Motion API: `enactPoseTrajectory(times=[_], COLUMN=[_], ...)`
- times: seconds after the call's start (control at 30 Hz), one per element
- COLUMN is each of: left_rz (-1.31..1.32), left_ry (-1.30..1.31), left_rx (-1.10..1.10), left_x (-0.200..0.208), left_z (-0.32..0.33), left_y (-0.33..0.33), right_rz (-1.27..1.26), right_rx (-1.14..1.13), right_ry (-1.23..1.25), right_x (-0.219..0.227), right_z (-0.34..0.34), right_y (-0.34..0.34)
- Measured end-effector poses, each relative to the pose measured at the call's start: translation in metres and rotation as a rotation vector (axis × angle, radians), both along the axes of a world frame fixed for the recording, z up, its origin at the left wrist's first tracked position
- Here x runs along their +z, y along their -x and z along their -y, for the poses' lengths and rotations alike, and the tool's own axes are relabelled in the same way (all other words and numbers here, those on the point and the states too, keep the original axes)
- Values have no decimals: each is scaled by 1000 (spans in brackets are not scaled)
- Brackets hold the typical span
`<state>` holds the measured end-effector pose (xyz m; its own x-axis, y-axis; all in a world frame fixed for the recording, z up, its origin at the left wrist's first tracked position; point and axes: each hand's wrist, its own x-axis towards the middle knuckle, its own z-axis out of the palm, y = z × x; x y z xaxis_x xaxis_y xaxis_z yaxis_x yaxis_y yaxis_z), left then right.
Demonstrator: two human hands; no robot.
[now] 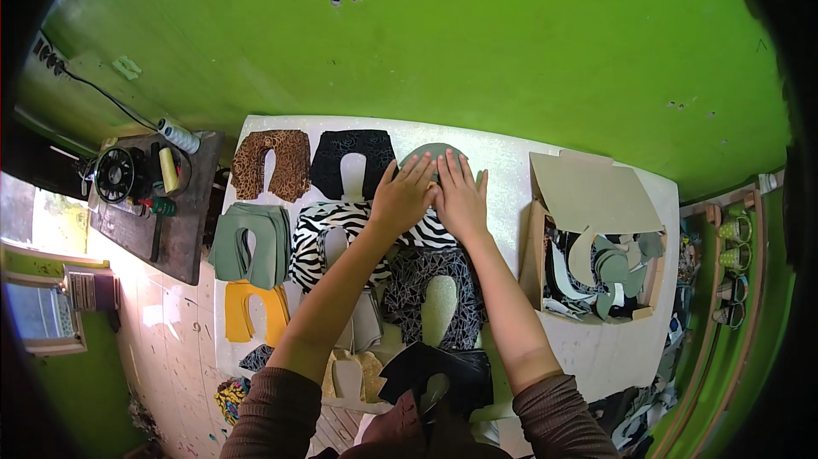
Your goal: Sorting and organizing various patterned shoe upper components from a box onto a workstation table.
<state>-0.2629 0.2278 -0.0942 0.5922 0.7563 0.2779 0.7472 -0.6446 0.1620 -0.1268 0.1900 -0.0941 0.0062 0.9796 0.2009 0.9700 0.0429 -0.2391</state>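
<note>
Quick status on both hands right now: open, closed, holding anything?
Left hand: open, palm down, fingers laid over the round-edged grey-green piece; no grip visible.
Right hand: open, palm down, fingers over the same piece; no grip visible.

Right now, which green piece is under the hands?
The far green piece, right of the black piece; the green U-shaped stack and boxed green scraps lie untouched.

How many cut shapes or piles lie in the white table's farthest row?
3: the brown patterned one at left, the black one beside it, and the green one under the left hand and right hand, which may hide more.
</note>
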Motion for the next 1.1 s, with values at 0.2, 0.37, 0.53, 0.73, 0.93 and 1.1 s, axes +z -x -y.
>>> enactPoseTrajectory(times=[0.2,0.37,0.53,0.73,0.93,1.1], left_rz=[-58,56,49,70,107,12], left_ry=[-37,-159,-130,-163,-176,-156], left_rx=[34,118,140,139,94,33], left_x=[24,53,71,108,126,117], left_z=[18,80,143,188,227,255], left_y=[5,-6,-30,-82,-143,-179], right_rz=[-177,-61,-183,-193,-113,-67], right_rx=[105,171,187,242,202,150], right_ry=[-65,-72,-131,-263,-243,-226], right_x=[23,43,51,92,113,103], right_z=[22,88,140,177,218,251], right_y=[-7,3,-13,-64,-129,-186])
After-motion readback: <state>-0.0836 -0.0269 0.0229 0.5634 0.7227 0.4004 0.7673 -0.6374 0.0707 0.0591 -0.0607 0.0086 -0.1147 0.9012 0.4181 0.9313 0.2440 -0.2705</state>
